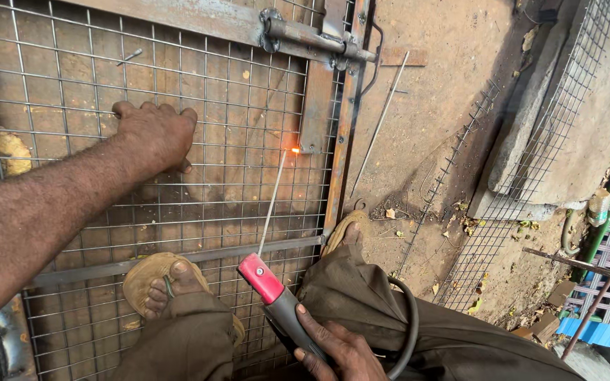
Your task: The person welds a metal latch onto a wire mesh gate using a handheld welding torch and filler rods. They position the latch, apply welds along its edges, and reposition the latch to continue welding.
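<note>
Your left hand (pixel 155 135) presses flat on a wire mesh panel (pixel 72 77) while your right hand (pixel 340 351) grips a welding electrode holder (pixel 277 300).

The left palm lies open, fingers spread on the mesh, seemingly to pin it to its metal frame (pixel 338 155). The right hand is closed around the holder's dark handle; its red head clamps a thin rod (pixel 274 201), angled up so the tip sparks orange (pixel 295 150) where mesh meets a flat frame bar. Your sandalled foot (pixel 157 282) also rests on the panel, which lies on dirt ground (pixel 446 63).
</note>
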